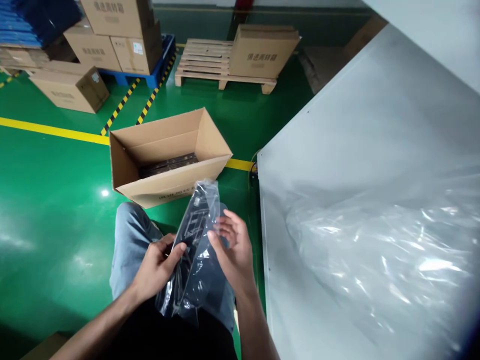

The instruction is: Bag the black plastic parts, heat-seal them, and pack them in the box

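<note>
A long black part [193, 220] lies inside a clear plastic bag [204, 265], tilted above my lap. My left hand [159, 262] grips its left side, thumb on top and the other fingers curled beneath. At the bag's loose right-hand flap is my right hand [236, 252], its thumb and fingers apart and curved. Whether those fingertips touch the film is hard to make out. Just beyond the bag stands an open cardboard box [165, 185], with dark wrapped pieces [168, 165] on its bottom.
To the right, a pale grey surface [285, 225] carries a heap of clear plastic bags [382, 255]. Cardboard boxes [131, 55] are stacked on a blue pallet [153, 77] at the back left. Another box [262, 55] sits on a wooden pallet [202, 60].
</note>
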